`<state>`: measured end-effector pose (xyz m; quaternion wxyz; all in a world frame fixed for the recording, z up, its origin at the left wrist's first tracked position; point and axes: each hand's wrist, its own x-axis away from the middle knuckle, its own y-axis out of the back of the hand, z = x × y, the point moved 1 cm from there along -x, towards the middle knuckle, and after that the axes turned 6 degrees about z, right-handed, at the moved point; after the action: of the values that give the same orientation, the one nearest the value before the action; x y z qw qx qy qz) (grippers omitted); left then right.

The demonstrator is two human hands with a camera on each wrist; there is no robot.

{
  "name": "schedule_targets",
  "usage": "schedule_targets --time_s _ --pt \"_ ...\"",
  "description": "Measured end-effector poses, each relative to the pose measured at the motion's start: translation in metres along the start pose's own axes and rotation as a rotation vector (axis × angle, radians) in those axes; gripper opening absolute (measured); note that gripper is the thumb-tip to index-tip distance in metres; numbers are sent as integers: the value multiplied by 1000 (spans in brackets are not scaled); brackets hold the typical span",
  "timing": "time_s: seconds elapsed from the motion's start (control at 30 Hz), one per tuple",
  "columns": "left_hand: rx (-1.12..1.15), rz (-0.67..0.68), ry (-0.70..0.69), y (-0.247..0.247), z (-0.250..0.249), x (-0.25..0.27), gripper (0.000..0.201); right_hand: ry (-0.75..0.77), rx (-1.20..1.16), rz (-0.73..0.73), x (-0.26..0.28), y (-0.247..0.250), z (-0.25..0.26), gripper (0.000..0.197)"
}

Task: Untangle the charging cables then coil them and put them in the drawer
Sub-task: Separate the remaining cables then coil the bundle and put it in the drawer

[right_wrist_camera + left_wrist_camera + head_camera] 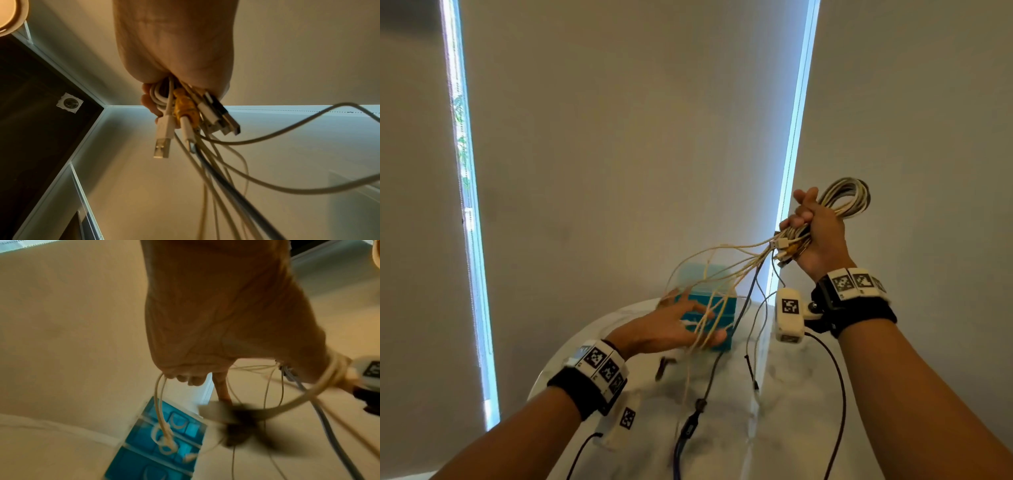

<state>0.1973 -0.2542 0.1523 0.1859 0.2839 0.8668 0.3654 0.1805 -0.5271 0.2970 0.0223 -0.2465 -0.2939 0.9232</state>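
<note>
The right hand (815, 236) is raised well above the table (801, 383), its fingers (148, 100) curled tight round a bunch of charging cables (842, 198). A coiled loop of the pale cables stands out above the fist, and below it a cluster of plug ends sticks out: a white USB plug (162, 142), a yellow-collared connector (185, 107) and a black USB plug (230, 121), crowded together just beside the fingertips.

From the fist the loose strands fan down and to the left toward the left hand (671, 325), which hovers lower, over the table, palm down with fingers (709, 337) spread and nearly straight. Several cream strands pass between and across those fingers; in the left wrist view a thin pair hangs from the fingertips and a thicker strand wraps across the thumb side. The hand is blurred, so whether it pinches any strand cannot be told.

Right behind the left hand stands a blue plastic drawer unit (719, 308) on the table, its drawer fronts visible through the hanging strands. A dark blue-grey cable (702, 404) drops from the bunch onto the table and runs toward the near edge, and a thin black lead (751, 370) lies to its right. Pale roller blinds (619, 137) fill the background.
</note>
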Motion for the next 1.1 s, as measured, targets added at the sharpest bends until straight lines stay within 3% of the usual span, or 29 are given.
schedule_targets --time_s 0.17,0.27,0.37,0.43,0.5,0.57,0.6,0.67,0.7,0.77,0.8,0.83,0.93,1.1 --pt "19 38 81 -11 17 10 76 6 -23 -7 1 5 8 18" --pt "153 232 253 -8 19 13 75 -27 30 23 4 1 4 19" --pt "-102 446 418 17 12 18 51 -52 135 38 8 -3 -3 26" --pt "-241 431 458 39 -6 20 38 -65 193 58 10 -6 -7 30" --pt "-268 187 310 56 -31 14 44 -85 222 101 14 -11 -13 29" --pt "-91 -53 26 54 -58 -1 79 -126 252 186 20 -21 -20 31" --pt "44 -68 -68 47 -72 -10 97 -153 266 236 24 -27 -23 32" --pt "151 -21 -147 30 -90 -27 111 -199 262 331 31 -39 -26 32" --pt "124 6 -176 21 -94 -34 105 -210 250 371 32 -44 -25 32" --pt "78 45 -216 6 -91 -41 59 -205 227 424 33 -49 -18 31" --pt "133 56 -225 -1 -88 -41 35 -193 220 430 31 -49 -12 30" --pt "264 79 -231 -6 -83 -41 23 -179 213 417 29 -46 -5 29" --pt "640 99 -156 -14 -66 -36 33 -175 143 303 18 -21 10 21" --pt "559 302 13 -24 -28 -22 49 -168 -17 180 9 23 10 13"
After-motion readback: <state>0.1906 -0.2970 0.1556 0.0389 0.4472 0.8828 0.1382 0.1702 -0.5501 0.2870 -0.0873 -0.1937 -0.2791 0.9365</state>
